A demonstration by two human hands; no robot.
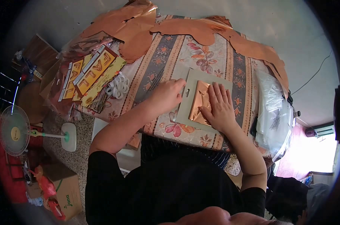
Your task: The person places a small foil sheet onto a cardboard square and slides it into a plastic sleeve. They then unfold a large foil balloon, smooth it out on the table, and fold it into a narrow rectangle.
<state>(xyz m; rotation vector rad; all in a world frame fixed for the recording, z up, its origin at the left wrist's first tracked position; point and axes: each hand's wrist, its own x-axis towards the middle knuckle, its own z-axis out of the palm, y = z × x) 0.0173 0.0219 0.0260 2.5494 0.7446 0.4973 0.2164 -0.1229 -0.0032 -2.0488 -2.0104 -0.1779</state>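
A folded, shiny copper-coloured foil packet [200, 100] lies on a pale grey-beige card [185, 108] with a hang slot near its left side. My right hand [220, 107] rests flat across the packet's right part, fingers spread. At the card's upper left edge is my left hand [168, 96], its fingers curled together. What those fingers pinch is hidden. A clear plastic edge seems to run along that side of the card. Both sit near the front of a table with a floral striped cover [173, 48].
Copper-brown cut sheets [188, 30] drape along the table's back. "FALL" cards [95, 71] and a bundle of white ribbon loops [118, 85] lie at left. Clear plastic bags [273, 112] are stacked at right. A fan [14, 131] and a cardboard box [66, 193] stand at left.
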